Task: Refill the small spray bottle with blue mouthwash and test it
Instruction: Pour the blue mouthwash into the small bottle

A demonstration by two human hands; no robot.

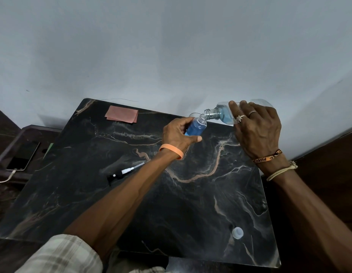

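Pouring was the step in hand: your right hand was wrapped around the mouthwash bottle, tipped nearly flat so its threaded neck met the open mouth of the spray bottle. Your left hand was closed around that small bottle from the side, thumb under it, holding it tilted above the far part of the tabletop, not resting on it. Blue liquid filled most of its body, so by my reading the fill was near its end.

The next move, I judged, called for righting the big bottle gently so nothing dribbled, setting it down, then fetching the pump from the middle left of the tabletop and threading its thin dip tube into the narrow neck before screwing it on and pressing for a test spray. The cap lay near the front right edge, well apart from both bottles.

Both bottles were clear, thin-walled plastic, the large one squarish at the shoulder, the small one a slim cylinder. The pump was black and white with a translucent tube. The tabletop was dark, glossy stone with pale veins. A flat pinkish cloth lay at the back.
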